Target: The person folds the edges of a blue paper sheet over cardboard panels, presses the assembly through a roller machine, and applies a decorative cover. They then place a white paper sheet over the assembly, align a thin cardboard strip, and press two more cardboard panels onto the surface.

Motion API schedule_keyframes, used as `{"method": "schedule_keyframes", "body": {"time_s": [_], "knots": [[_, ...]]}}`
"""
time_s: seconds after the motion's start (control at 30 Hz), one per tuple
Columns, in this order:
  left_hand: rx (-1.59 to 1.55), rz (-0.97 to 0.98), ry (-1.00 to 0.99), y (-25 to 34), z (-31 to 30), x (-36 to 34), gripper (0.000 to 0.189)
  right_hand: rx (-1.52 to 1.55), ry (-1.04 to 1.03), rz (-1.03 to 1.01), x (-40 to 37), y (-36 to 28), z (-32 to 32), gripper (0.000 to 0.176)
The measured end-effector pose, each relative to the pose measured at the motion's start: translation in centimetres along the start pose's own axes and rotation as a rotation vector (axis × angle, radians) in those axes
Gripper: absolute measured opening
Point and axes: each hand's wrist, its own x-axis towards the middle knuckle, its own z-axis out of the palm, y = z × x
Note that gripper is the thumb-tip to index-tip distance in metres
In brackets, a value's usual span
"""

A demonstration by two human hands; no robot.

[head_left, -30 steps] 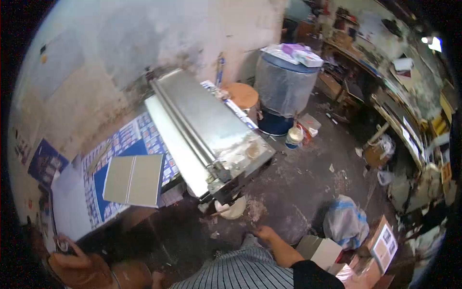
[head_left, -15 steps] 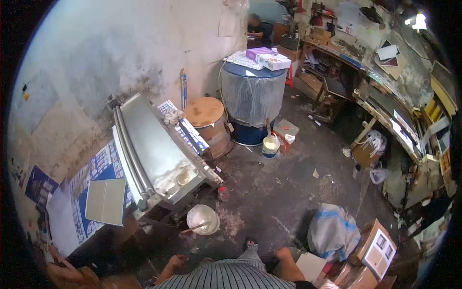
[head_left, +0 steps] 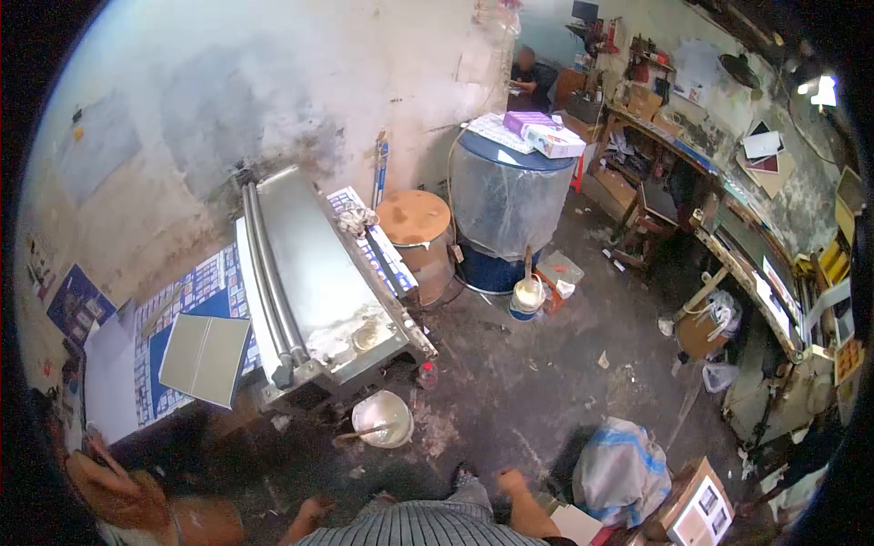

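Note:
My left hand (head_left: 316, 508) hangs low beside my striped shirt (head_left: 410, 534), its fingers loosely curled with nothing visible in them. It is nearest to a white bucket (head_left: 401, 431) of pale paste, where a stick (head_left: 364, 430) leans on the rim, but it does not touch it. On my other side, my right hand (head_left: 512, 482) is also loosely closed, and no object shows in it. Close by it are a pale board (head_left: 575, 525) and a grey sack (head_left: 614, 478) with blue stripes; it seems apart from both.
Ahead on the left stands a roller machine (head_left: 305, 246) with a panel (head_left: 205, 359) beside it. Further back are a brown drum (head_left: 414, 218), a blue drum (head_left: 510, 200) and a small bucket (head_left: 527, 297). Workbenches (head_left: 756, 273) line the right wall. A person (head_left: 523, 73) sits far off.
The view has tilted and turned, so the drums and benches sit further right and lower. Both my hands appear slightly further left in the picture, and neither has taken hold of anything.

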Motion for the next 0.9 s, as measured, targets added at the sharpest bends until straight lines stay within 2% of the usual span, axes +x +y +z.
{"method": "schedule_keyframes", "body": {"time_s": [0.03,0.1,0.13,0.17,0.2,0.23,0.3,0.33,0.43,0.5,0.53,0.57,0.6,0.67,0.7,0.73,0.77,0.8,0.83,0.9], "knots": [[0.132,0.154,-0.016,-3.5,1.8,1.8,0.047,-0.008,0.008,-0.004,-0.8,-1.1,0.6,0.041],[0.400,0.471,0.017,-5.7,2.4,2.3,0.051,-0.241,0.057,-0.105,-2.7,-2.5,1.7,0.039],[0.104,0.212,-0.149,-6.3,2.3,1.9,0.049,-0.246,0.065,-0.112,-1.5,-1.8,2.6,0.039],[-0.272,-0.110,-0.224,-6.8,2.1,1.3,0.047,-0.137,-0.074,-0.104,1.5,0.9,5.0,0.038],[-0.539,-0.415,-0.196,-6.6,1.6,0.4,0.045,-0.029,-0.216,-0.094,3.1,2.3,6.2,0.038],[-0.548,-0.410,-0.195,-6.1,1.3,0.0,0.045,-0.037,-0.211,-0.098,2.7,2.0,5.5,0.038],[0.011,-0.376,-0.222,-5.2,1.3,-0.2,0.039,-0.111,-0.119,-0.096,2.1,1.5,4.2,0.038],[0.113,-0.347,-0.203,-4.7,1.3,0.2,0.040,-0.117,-0.115,-0.102,2.4,1.8,3.8,0.038],[0.090,-0.194,-0.155,-2.8,1.8,0.8,0.044,-0.103,-0.022,-0.137,2.0,1.3,1.1,0.037],[0.215,-0.041,-0.161,-3.2,3.5,2.1,0.047,-0.003,-0.074,-0.012,-2.9,-2.8,-3.9,0.040],[0.622,0.209,-0.251,-3.3,4.2,2.3,0.048,-0.111,0.077,-0.112,-0.7,-2.9,-5.3,0.042],[0.348,0.041,-0.125,-3.3,3.8,2.4,0.046,-0.219,0.231,-0.215,1.2,-3.8,-7.2,0.045],[0.174,-0.059,-0.048,-3.3,3.7,1.8,0.045,-0.300,0.112,-0.068,0.7,-12.0,-14.5,0.050],[-0.076,-0.127,0.098,-2.2,3.3,0.9,0.041,-0.020,0.615,-0.648,-4.7,-27.0,-29.3,0.044],[-0.171,-0.149,0.167,-2.0,2.6,-0.5,0.040,-0.259,0.750,-0.703,1.2,-32.4,-37.5,0.044],[-0.274,-0.153,0.225,-1.6,2.4,-1.0,0.038,-0.111,0.915,-0.729,-9.7,-40.5,-43.3,0.056],[-0.366,-0.148,0.278,-1.0,2.3,-1.6,0.037,-0.103,0.976,-0.754,-9.6,-45.8,-50.1,0.075],[-0.446,-0.148,0.328,-0.4,2.2,-2.3,0.036,-0.127,0.890,-0.601,-6.3,-50.6,-56.9,0.089],[-0.523,-0.134,0.372,0.4,2.4,-2.7,0.034,-0.336,0.975,-0.413,-7.5,-53.2,-60.0,0.096],[-0.689,-0.088,0.469,2.1,2.1,-3.6,0.033,-0.264,1.017,-0.505,-9.7,-56.1,-61.9,0.096]]}}
